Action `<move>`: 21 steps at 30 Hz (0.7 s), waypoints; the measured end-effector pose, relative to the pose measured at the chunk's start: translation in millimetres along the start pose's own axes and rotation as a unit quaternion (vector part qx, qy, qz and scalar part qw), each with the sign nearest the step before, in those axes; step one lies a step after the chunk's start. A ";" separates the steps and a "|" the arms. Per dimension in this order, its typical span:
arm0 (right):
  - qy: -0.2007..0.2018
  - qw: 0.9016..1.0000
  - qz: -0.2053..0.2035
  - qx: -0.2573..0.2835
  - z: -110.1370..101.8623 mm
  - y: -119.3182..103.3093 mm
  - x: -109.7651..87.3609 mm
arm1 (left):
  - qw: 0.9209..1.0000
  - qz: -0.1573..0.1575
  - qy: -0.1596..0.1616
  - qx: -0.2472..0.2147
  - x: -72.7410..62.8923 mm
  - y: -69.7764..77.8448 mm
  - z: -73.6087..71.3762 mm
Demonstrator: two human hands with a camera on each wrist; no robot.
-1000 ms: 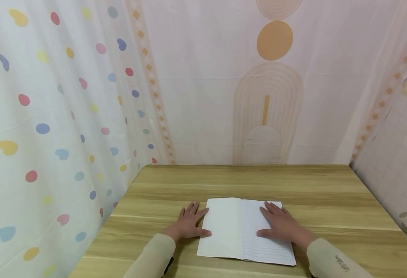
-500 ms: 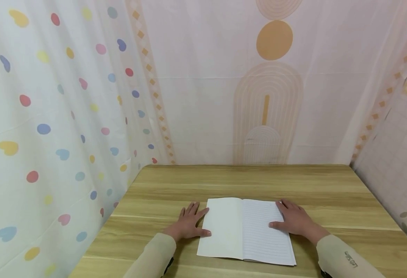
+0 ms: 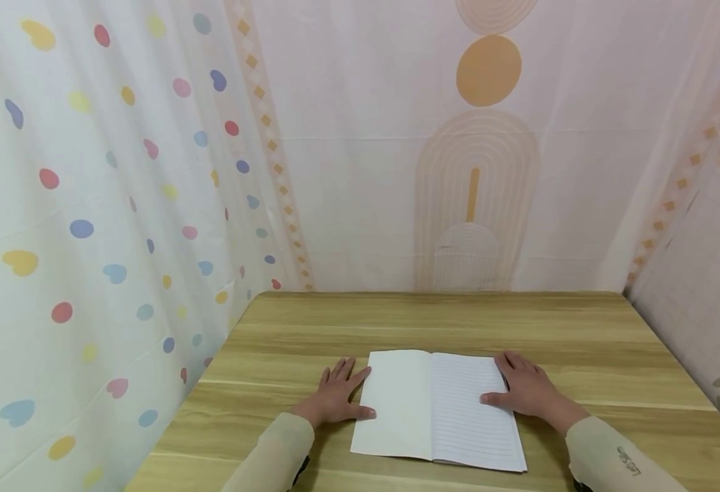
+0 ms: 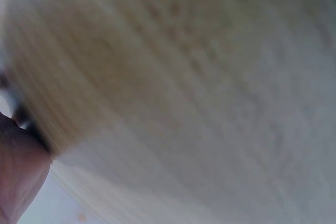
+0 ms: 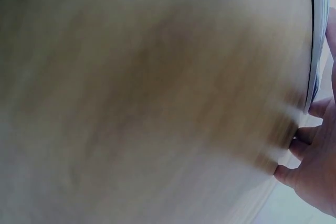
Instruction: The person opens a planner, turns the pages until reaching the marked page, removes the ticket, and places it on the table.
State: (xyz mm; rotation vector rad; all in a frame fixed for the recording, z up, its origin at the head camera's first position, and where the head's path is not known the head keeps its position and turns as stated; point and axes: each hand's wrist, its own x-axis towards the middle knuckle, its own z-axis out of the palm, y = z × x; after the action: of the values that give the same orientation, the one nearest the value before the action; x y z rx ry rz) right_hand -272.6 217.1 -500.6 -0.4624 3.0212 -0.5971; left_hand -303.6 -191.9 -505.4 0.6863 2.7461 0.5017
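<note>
Beige sleeve [image 3: 276, 447] behind it, the left hand [image 3: 334, 400] spreads its fingers, gripping nothing, thumb on the book [image 3: 396, 410], probably to keep it flat. The book lies open on the wooden table [image 3: 433, 321]: left page plain white, right page ruled. The right hand [image 3: 526, 387], fingers unclenched, rests at its right edge, likely steadying that side.

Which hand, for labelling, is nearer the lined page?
Right: the right hand touches the lined page at its outer edge; the left hand, across the fold, touches the blank page.
</note>
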 end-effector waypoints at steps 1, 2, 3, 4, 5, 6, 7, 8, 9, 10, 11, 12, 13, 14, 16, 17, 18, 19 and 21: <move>0.001 1.000 -0.001 0.002 0.2 0.4 -0.1 | 1.000 -0.001 0.000 0.002 -0.1 0.6 -0.4; 0.003 1.000 -0.003 0.002 0.4 0.9 -0.1 | 1.000 -0.002 -0.001 0.003 -0.1 0.9 -0.6; 0.005 1.000 -0.005 0.003 0.5 1.4 -0.2 | 1.000 -0.003 -0.001 0.003 -0.1 1.1 -0.7; 0.006 1.000 -0.007 0.003 0.4 1.9 -0.3 | 1.000 -0.003 0.000 0.003 -0.2 1.4 -1.0; 0.008 1.000 -0.008 0.005 0.2 2.3 -0.7 | 1.000 -0.005 -0.001 0.004 -0.2 1.2 -1.0; 0.009 1.000 -0.011 0.004 0.1 2.8 -1.1 | 1.000 -0.005 0.000 0.001 -0.1 1.0 -1.0; 0.010 1.000 -0.012 0.007 -0.2 3.2 -1.5 | 1.000 -0.005 0.000 0.000 0.0 1.0 -1.0; 0.011 1.000 -0.013 0.008 -0.6 3.6 -1.7 | 1.000 -0.003 0.001 -0.001 0.1 0.9 -1.0; 0.011 1.000 -0.014 0.010 -0.9 3.8 -1.9 | 1.000 -0.004 0.000 0.000 0.3 0.6 -1.0; 0.011 1.000 -0.015 0.010 -1.2 3.9 -2.1 | 1.000 -0.004 0.001 0.000 0.5 0.2 -0.6; 0.013 1.000 -0.017 0.009 -1.4 4.0 -2.0 | 1.000 -0.004 0.001 0.001 1.0 -0.2 -0.3; 0.013 1.000 -0.018 0.007 -1.2 4.3 -1.8 | 1.000 -0.001 0.003 0.002 1.3 -0.4 0.0; 0.013 1.000 -0.016 0.008 -1.3 4.3 -1.5 | 1.000 -0.001 0.003 0.005 1.4 -0.5 0.1; 0.014 1.000 -0.018 0.006 -1.3 4.4 -1.2 | 1.000 -0.001 0.004 0.005 1.6 -0.5 0.2; 0.016 1.000 -0.020 0.003 -1.4 4.3 -0.7 | 1.000 -0.001 0.007 0.006 1.6 -0.2 0.1; 0.016 1.000 -0.020 0.003 -1.2 4.1 -0.7 | 1.000 -0.002 0.007 0.006 1.4 0.1 -0.1; 0.015 1.000 -0.020 0.003 -1.1 3.7 -0.9 | 1.000 -0.002 0.008 0.007 1.0 0.3 -0.3; 0.014 1.000 -0.019 0.004 -1.0 3.5 -1.0 | 1.000 -0.004 0.006 0.008 0.7 0.4 -0.4; 0.012 1.000 -0.018 0.002 -0.9 2.4 -1.4 | 1.000 -0.004 0.006 0.007 0.2 0.7 -0.8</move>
State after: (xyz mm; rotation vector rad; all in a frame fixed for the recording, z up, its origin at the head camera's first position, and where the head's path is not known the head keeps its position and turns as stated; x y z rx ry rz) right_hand -272.0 220.0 -500.7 -0.5130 3.0404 -0.6167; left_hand -303.8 -191.4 -504.4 0.6788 2.7655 0.4865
